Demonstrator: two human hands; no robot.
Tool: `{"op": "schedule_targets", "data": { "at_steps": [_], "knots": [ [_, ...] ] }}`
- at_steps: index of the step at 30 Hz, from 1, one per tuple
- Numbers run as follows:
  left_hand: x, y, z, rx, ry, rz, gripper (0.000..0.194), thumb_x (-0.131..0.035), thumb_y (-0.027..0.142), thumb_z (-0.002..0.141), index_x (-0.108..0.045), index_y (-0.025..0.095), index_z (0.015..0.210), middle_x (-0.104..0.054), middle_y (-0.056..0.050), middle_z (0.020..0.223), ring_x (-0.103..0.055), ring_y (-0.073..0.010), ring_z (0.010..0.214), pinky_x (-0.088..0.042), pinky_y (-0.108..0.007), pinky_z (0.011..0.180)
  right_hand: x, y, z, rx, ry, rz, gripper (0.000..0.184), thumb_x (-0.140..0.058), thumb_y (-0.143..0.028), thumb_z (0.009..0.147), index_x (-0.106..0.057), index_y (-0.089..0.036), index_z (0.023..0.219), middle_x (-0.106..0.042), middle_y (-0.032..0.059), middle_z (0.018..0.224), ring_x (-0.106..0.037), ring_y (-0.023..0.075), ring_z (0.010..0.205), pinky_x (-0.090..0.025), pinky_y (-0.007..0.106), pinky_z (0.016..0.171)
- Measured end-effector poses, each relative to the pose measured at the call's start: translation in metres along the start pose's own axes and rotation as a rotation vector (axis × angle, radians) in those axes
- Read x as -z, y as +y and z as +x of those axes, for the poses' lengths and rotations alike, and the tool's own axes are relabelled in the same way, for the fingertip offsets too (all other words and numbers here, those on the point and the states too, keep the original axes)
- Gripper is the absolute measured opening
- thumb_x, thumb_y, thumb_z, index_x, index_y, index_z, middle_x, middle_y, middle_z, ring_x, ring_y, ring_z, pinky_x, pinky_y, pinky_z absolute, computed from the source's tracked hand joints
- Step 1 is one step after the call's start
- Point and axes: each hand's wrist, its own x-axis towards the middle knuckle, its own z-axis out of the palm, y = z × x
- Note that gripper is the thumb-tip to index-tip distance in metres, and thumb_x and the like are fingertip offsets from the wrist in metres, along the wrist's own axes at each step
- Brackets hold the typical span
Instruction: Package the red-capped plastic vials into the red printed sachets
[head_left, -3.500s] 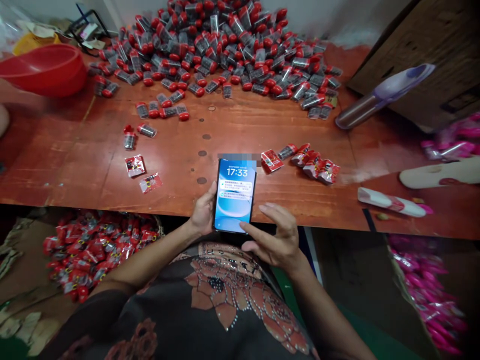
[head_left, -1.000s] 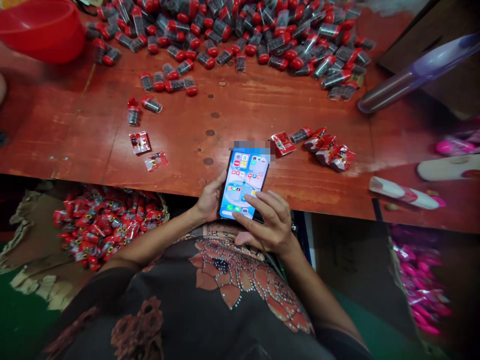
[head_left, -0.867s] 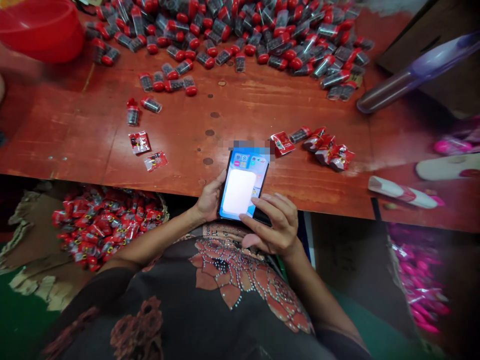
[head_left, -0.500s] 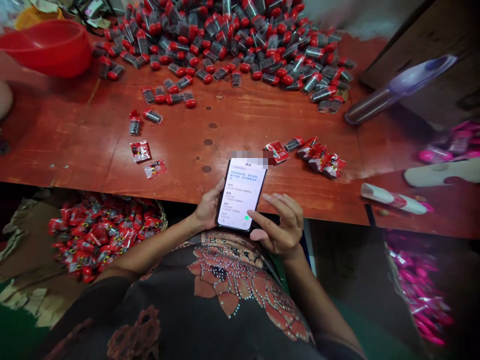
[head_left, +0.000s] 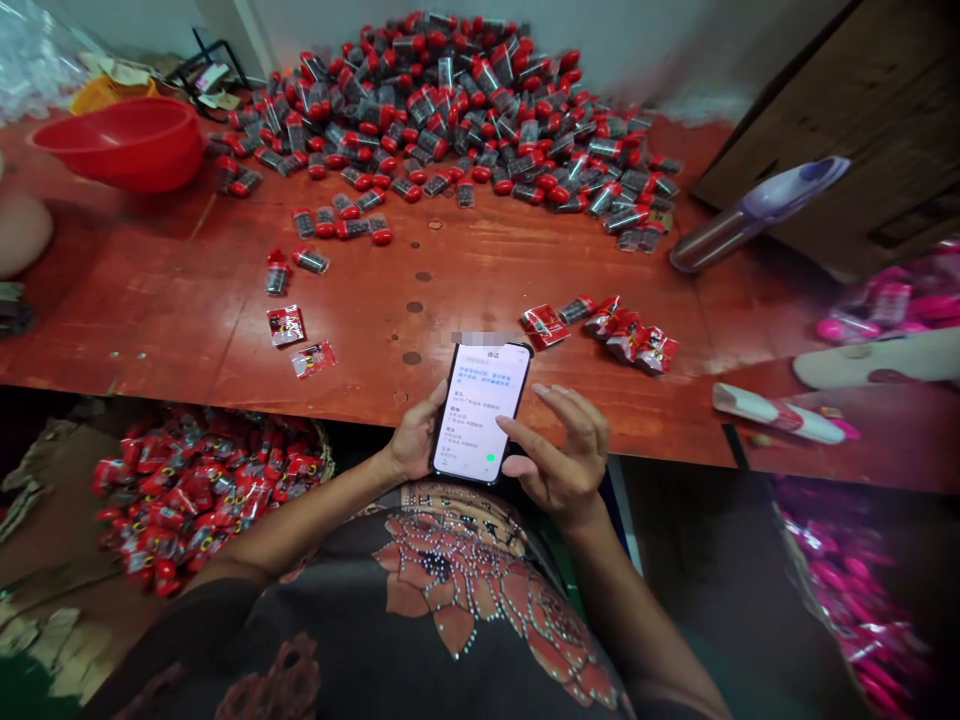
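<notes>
Red table (head_left: 360,330), bottles (head_left: 450,120) piled at back. Left hand (head_left: 416,440) clamps phone (head_left: 480,412) by the near edge; right hand (head_left: 566,450) apart, index finger (head_left: 517,434) at screen (head_left: 484,390), touch unclear. Icons just became text list (head_left: 469,425): phone in use, bottles aren't.

Between the hands (head_left: 420,438) (head_left: 564,455), smooth and glossy like glass on the phone (head_left: 484,400). Beyond the hands, polished-looking wood on the tabletop (head_left: 495,265), and clear, shiny plastic on the vials (head_left: 450,130). Further left, smooth, glossy plastic on the bowl (head_left: 135,165). Right of the hands, crinkled, glinting film on the packets (head_left: 624,338) and matt cardboard on the box (head_left: 817,170). Below, matt cloth, sparkling in spots, on the shirt (head_left: 360,625).
</notes>
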Motion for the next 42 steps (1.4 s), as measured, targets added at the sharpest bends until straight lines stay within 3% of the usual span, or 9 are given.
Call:
{"op": "schedule_targets", "data": {
  "at_steps": [13, 19, 30, 36, 42],
  "knots": [
    [-0.004, 0.000, 0.000, -0.023, 0.094, -0.050, 0.058, -0.045, 0.049, 0.090, -0.058, 0.013, 0.133, -0.073, -0.014, 0.111, -0.066, -0.0312, 0.111, -0.050, -0.043, 0.095, -0.004, -0.003, -0.009, 0.004, -0.041, 0.063, 0.041, -0.049, -0.059, 0.090, -0.063, -0.038, 0.123, -0.051, 0.0029, 0.140, -0.053, 0.0287, 0.120, -0.048, 0.051, 0.099],
    [-0.005, 0.000, 0.000, -0.024, 0.100, -0.023, 0.057, -0.044, 0.051, 0.091, -0.062, 0.012, 0.129, -0.073, -0.014, 0.110, -0.066, -0.0315, 0.109, -0.049, -0.044, 0.096, -0.005, -0.006, -0.010, 0.097, -0.063, 0.126, 0.045, -0.052, -0.062, 0.087, -0.065, -0.034, 0.120, -0.053, 0.0039, 0.138, -0.052, 0.0273, 0.120, -0.046, 0.049, 0.100],
    [-0.001, -0.001, 0.000, -0.049, 0.028, -0.008, 0.052, -0.044, 0.049, 0.093, -0.067, 0.011, 0.120, -0.072, -0.015, 0.115, -0.068, -0.0275, 0.105, -0.050, -0.037, 0.093, -0.003, -0.007, -0.007, 0.106, -0.065, 0.097, 0.043, -0.049, -0.060, 0.090, -0.065, -0.032, 0.117, -0.057, 0.0071, 0.131, -0.054, 0.0276, 0.119, -0.048, 0.048, 0.099],
    [-0.005, 0.000, -0.001, -0.022, 0.088, -0.042, 0.055, -0.043, 0.048, 0.092, -0.064, 0.009, 0.124, -0.073, -0.016, 0.112, -0.068, -0.0295, 0.104, -0.052, -0.040, 0.090, -0.006, -0.003, -0.011, 0.133, -0.090, 0.095, 0.046, -0.051, -0.064, 0.087, -0.065, -0.033, 0.118, -0.057, 0.0058, 0.133, -0.053, 0.0272, 0.120, -0.046, 0.048, 0.100],
    [-0.003, -0.001, 0.000, 0.018, 0.108, -0.056, 0.057, -0.044, 0.051, 0.090, -0.061, 0.013, 0.129, -0.074, -0.014, 0.106, -0.070, -0.0300, 0.098, -0.055, -0.042, 0.085, -0.011, 0.014, -0.014, -0.014, -0.117, 0.046, 0.043, -0.050, -0.059, 0.090, -0.058, -0.043, 0.129, -0.046, 0.0019, 0.144, -0.051, 0.0300, 0.123, -0.044, 0.054, 0.102]
  ]
}}
